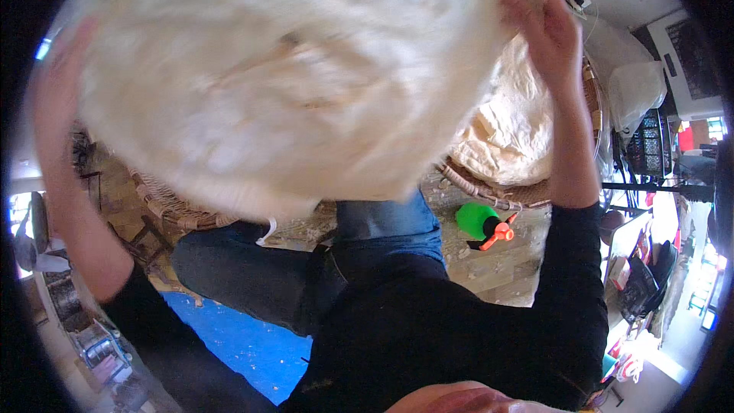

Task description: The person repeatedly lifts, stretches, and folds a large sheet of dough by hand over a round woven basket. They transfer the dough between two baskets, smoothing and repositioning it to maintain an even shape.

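A wide, floppy cream-coloured sheet [275, 99] is lifted in front of me, blurred by motion, with a small dark spot near its middle. My right hand [547, 27] has its fingers closed on the sheet's upper right edge. At the opposite edge, my left hand [65, 69] grips the sheet, its fingers smeared by movement. Behind the sheet on the right, more wrinkled cream sheet material [508, 126] lies in a round woven basket [489, 193]. Another woven basket [172, 203] shows partly beneath the raised sheet at the left.
A green spray bottle [475, 220] with an orange nozzle stands on the littered floor, right of my knees. Blue matting [237, 340] lies at the lower left. Black crates [650, 144] and shelves line the right side. A small wooden stool [149, 237] stands left of my leg.
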`<state>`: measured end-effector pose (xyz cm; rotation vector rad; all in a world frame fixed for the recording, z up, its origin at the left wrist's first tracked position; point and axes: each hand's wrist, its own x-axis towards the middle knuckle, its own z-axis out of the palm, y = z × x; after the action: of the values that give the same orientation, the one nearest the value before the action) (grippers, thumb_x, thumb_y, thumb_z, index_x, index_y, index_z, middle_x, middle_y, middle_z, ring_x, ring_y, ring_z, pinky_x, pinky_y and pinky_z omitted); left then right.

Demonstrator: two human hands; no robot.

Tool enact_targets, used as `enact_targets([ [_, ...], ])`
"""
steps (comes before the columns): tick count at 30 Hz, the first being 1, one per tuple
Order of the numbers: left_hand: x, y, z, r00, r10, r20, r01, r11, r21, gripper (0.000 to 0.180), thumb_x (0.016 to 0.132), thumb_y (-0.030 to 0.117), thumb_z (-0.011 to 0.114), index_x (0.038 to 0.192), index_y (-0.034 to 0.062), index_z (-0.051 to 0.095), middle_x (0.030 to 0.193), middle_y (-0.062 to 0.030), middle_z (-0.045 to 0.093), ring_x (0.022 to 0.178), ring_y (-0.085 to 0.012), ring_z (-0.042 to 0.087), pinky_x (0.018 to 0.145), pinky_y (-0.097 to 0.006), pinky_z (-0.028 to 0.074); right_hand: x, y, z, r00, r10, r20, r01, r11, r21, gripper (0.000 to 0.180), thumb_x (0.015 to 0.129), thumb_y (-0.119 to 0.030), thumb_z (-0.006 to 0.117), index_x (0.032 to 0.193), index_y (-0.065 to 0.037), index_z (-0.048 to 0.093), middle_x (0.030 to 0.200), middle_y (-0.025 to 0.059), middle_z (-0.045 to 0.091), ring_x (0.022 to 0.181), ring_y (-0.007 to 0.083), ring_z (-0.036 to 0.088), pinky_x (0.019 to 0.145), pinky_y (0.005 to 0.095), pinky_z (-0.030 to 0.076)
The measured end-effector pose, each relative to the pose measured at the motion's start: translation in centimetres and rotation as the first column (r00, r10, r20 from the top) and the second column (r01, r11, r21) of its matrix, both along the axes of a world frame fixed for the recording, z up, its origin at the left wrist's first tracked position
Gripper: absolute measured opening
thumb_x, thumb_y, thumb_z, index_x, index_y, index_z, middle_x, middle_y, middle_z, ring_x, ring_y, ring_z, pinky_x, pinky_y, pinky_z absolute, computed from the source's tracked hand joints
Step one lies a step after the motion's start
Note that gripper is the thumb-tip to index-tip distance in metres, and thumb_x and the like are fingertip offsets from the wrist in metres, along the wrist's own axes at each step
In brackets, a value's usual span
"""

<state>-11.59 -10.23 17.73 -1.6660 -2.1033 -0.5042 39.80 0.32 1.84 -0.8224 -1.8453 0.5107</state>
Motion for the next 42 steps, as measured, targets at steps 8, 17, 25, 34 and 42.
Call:
enact_targets([
  [8, 18.4, 12.6, -6.3, 0.567, -0.523, 0.636, 0.494, 0.834, 0.246, 0.022, 0.095, 0.022, 0.062, 0.097, 0.001, 0.069, 0.082, -0.0055, 0.069, 0.065, -0.0129, 0.061, 0.062, -0.029, 0.05, 19.5, 11.6, 8.5, 0.527, -0.748, 0.404, 0.299, 0.607, 0.736, 0.033, 0.097, -0.011, 0.046, 0.123, -0.017, 0.066, 0.122, 0.0058, 0.065, 0.117, 0.021, 0.059, 0.101, 0.0298, 0.045],
  [17, 26.9, 12.8, -23.6, 0.291, -0.731, 0.617, 0.767, 0.564, 0.306, 0.021, 0.093, 0.017, 0.062, 0.111, 0.0145, 0.071, 0.113, -0.0059, 0.068, 0.102, -0.0203, 0.065, 0.091, -0.03, 0.051, 28.4, -1.7, -3.4, 0.472, -0.754, 0.457, 0.634, 0.65, 0.418, 0.023, 0.094, -0.015, 0.059, 0.115, -0.007, 0.065, 0.112, 0.0116, 0.069, 0.104, 0.0254, 0.066, 0.09, 0.0353, 0.05],
  [25, 32.0, 8.3, -37.0, 0.486, -0.611, 0.625, 0.872, 0.388, -0.299, 0.025, 0.079, 0.001, 0.058, 0.097, 0.0104, 0.073, 0.109, -0.012, 0.064, 0.101, -0.0296, 0.063, 0.089, -0.041, 0.048, 29.2, -8.4, -20.9, 0.531, -0.349, 0.773, 0.48, 0.875, 0.065, 0.041, 0.077, 0.006, 0.052, 0.109, -0.012, 0.071, 0.124, 0.0066, 0.065, 0.124, 0.0288, 0.054, 0.106, 0.0414, 0.042],
  [34, 37.1, 6.1, -39.0, 0.637, -0.705, 0.312, 0.758, 0.5, -0.419, 0.051, 0.086, 0.036, 0.066, 0.133, 0.0213, 0.054, 0.145, -0.0205, 0.043, 0.13, -0.0406, 0.045, 0.104, -0.051, 0.038, 23.6, -8.3, -25.4, 0.347, -0.375, 0.859, 0.678, 0.734, 0.047, 0.045, 0.098, -0.035, 0.05, 0.138, -0.015, 0.05, 0.148, 0.0089, 0.043, 0.142, 0.0315, 0.031, 0.117, 0.0482, 0.022],
  [42, 31.9, 6.2, -37.3, 0.46, -0.723, 0.516, 0.867, 0.492, -0.084, 0.02, 0.085, 0.022, 0.066, 0.101, 0.01, 0.07, 0.117, -0.0097, 0.064, 0.119, -0.0288, 0.055, 0.098, -0.043, 0.045, 20.5, -8.4, -29.0, 0.255, -0.114, 0.96, 0.743, 0.658, -0.119, 0.069, 0.098, -0.053, 0.042, 0.154, -0.016, 0.023, 0.161, 0.0097, 0.018, 0.15, 0.0266, 0.01, 0.119, 0.049, 0.008],
])
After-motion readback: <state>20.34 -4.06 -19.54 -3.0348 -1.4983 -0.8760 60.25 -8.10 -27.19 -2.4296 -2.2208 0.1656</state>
